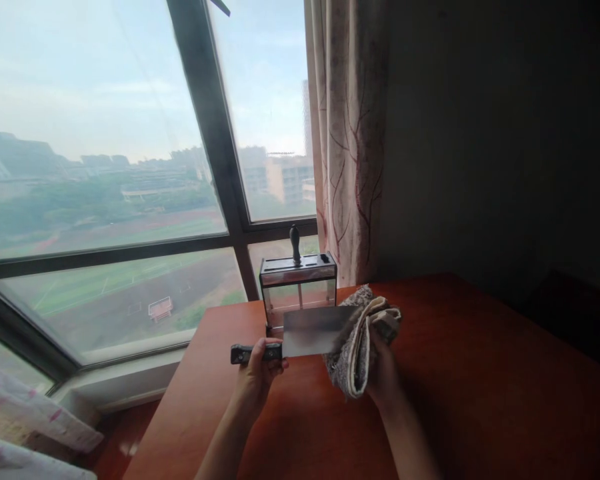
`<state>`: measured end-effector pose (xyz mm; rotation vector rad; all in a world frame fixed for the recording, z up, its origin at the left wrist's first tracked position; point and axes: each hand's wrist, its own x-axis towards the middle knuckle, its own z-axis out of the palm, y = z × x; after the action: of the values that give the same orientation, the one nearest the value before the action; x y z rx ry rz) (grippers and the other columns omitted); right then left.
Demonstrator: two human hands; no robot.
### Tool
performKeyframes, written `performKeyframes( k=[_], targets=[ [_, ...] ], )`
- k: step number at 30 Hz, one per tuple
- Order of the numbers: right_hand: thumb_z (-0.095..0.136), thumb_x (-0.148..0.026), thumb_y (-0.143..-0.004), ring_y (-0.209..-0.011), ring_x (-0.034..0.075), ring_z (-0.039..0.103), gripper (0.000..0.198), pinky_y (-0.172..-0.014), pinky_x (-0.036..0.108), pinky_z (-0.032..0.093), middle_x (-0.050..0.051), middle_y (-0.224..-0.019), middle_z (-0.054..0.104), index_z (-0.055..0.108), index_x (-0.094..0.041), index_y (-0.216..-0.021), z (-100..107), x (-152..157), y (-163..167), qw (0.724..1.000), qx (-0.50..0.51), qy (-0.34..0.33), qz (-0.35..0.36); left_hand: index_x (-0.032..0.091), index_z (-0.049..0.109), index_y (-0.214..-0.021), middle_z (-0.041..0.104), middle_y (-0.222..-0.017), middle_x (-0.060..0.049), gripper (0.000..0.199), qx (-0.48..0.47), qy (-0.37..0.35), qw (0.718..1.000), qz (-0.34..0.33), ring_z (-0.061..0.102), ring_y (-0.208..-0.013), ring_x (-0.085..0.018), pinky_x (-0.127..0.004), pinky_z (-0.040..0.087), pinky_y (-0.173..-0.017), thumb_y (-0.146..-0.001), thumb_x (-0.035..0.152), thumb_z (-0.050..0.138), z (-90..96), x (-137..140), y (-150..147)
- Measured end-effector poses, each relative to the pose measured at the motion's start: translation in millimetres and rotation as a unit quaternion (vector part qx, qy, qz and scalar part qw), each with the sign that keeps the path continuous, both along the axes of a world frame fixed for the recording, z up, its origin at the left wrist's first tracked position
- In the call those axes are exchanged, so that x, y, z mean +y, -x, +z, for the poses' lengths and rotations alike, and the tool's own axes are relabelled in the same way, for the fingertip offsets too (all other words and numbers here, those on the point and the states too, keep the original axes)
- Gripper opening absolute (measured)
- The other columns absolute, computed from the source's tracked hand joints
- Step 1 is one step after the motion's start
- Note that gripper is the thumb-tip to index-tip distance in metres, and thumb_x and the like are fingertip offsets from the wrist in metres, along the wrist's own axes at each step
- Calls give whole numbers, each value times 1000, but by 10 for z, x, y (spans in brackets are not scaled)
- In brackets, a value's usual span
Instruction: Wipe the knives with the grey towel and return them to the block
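My left hand (261, 365) is closed round the black handle of a cleaver (310, 333), whose broad steel blade points to the right above the table. A folded grey cloth (355, 360) with a pale underside covers the far end of the blade. Behind that cloth, my right hand (384, 373) is wrapped on it, its fingers mostly hidden and slightly blurred. Just beyond the blade stands a knife block (300, 272) with clear sides and a metal slotted top. One dark knife handle (295, 241) sticks up out of it.
A reddish-brown wooden table (290, 427) spreads beneath my hands. Behind it are a large window (105, 133) with dark frames and a patterned curtain (353, 147). Another light curtain (30, 407) hangs at lower left. A dark wall (480, 147) fills the right side.
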<state>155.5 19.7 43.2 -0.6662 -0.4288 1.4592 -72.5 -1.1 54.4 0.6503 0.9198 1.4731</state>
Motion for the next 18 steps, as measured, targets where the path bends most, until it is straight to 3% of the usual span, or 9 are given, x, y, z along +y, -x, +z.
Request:
performKeyframes(
  k=[4,7,14,18],
  targets=[
    [84,-37,-63,-85,25,71,43,-79,38,54,3,-95,76,70,-21,-100,-51,-22,-200,994,-93,5,49,13,70,-78,68,-61,-4,35,43,-27,999,-15,63,-52,-16,-25,45,-52,-71,47,72,-21,4,42],
    [83,-39,-65,-82,27,70,40,-77,38,53,6,-92,76,71,-18,-97,-41,-14,-399,974,-203,-11,99,13,70,-76,67,-59,-5,39,78,-28,996,-36,64,-51,-18,-26,44,-50,-70,52,71,-22,-4,19],
    [82,-43,-65,-73,26,68,38,-72,37,51,6,-83,75,71,-17,-90,70,48,-621,961,-263,3,81,14,68,-73,67,-59,-5,39,80,-27,995,-51,63,-49,-18,-27,43,-50,-70,53,71,12,-70,-156],
    [83,-39,-63,-90,28,67,42,-84,38,49,6,-96,75,73,-18,-97,298,97,-677,913,-384,-66,119,13,69,-74,67,-58,-4,38,61,-25,997,-35,62,-48,-16,-25,41,-48,-71,51,70,-7,-48,-105]
  ],
)
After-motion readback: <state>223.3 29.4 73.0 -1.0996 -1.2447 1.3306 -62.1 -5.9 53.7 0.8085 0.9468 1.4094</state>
